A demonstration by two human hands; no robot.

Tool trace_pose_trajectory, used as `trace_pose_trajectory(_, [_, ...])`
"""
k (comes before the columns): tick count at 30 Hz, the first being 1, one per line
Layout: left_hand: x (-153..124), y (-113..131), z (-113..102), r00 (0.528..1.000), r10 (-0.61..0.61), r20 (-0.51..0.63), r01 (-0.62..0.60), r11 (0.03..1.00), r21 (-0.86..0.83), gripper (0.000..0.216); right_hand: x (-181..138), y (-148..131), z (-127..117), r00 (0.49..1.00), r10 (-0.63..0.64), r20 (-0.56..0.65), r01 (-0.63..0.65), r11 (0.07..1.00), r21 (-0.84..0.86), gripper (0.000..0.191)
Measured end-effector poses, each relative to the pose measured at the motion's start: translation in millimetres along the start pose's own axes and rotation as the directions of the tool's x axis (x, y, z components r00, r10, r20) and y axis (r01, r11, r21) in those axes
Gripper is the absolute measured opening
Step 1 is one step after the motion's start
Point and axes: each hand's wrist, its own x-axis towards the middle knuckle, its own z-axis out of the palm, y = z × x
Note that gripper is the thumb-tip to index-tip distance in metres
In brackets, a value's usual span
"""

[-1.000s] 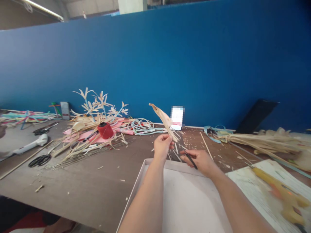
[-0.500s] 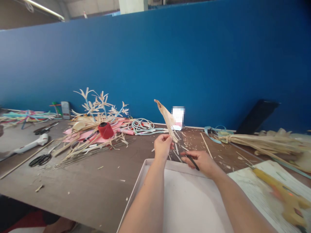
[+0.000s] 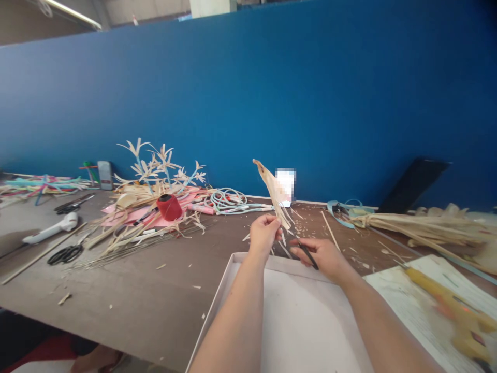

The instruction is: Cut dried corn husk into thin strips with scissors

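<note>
My left hand [image 3: 264, 235] pinches the lower end of a pale, dried husk piece [image 3: 272, 189], which stands up with its brown, narrow tip at the top. Narrow split strips hang at its lower right edge. My right hand [image 3: 320, 255] is closed on black-handled scissors [image 3: 309, 255], seen nearly edge-on. Their metal tip points up and left, close beneath the base of the husk; whether it touches cannot be made out. Both hands are over the far edge of a shallow white box lid [image 3: 298, 321].
To the left lie husk flowers [image 3: 149, 166], a red thread spool [image 3: 170, 207], coiled tubing [image 3: 229, 201] and scissors [image 3: 66, 254]. A yellow glue gun [image 3: 446, 300] rests on paper at right, below a husk bundle [image 3: 407, 228]. A blue partition [image 3: 248, 103] stands behind.
The husk has shifted slightly right and stands a little more upright, together with my left hand. My right hand with the scissors has barely moved.
</note>
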Motion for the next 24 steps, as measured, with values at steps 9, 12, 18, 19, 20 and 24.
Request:
trace_pose_trajectory(9, [-0.7, -3.5, -0.4, 0.993, -0.08, 0.083, 0.083, 0.996, -0.034, 0.019, -1.2, -1.5, 0.4, 1.0, -0.009, -0.024, 0.009, 1.0, 0.019, 0.051])
trace_pose_trajectory(12, [-0.6, -3.2, 0.0, 0.993, -0.081, 0.084, 0.084, 0.996, -0.029, 0.018, -0.8, 0.2, 0.1, 0.999, -0.011, -0.032, 0.012, 1.0, 0.017, 0.05])
trace_pose_trajectory(18, [0.3, -3.2, -0.9, 0.997, -0.051, 0.057, 0.049, 0.998, 0.028, 0.015, -1.1, -0.8, -0.7, 1.0, 0.001, -0.028, -0.001, 1.0, 0.007, 0.046])
trace_pose_trajectory(19, [0.3, -3.4, -0.9, 0.997, -0.046, 0.055, 0.044, 0.998, 0.035, 0.016, -1.2, -1.1, -0.7, 1.0, 0.003, -0.03, -0.003, 1.0, 0.007, 0.045])
trace_pose_trajectory(20, [0.3, -3.5, -0.9, 0.998, -0.043, 0.053, 0.041, 0.998, 0.039, 0.016, -1.4, -1.4, -0.6, 0.999, 0.004, -0.032, -0.003, 1.0, 0.01, 0.045])
trace_pose_trajectory(24, [-0.2, -3.2, -0.2, 0.998, -0.04, 0.055, 0.038, 0.999, 0.027, 0.015, -2.2, -3.3, -0.3, 1.0, -0.006, -0.031, 0.006, 1.0, 0.007, 0.043])
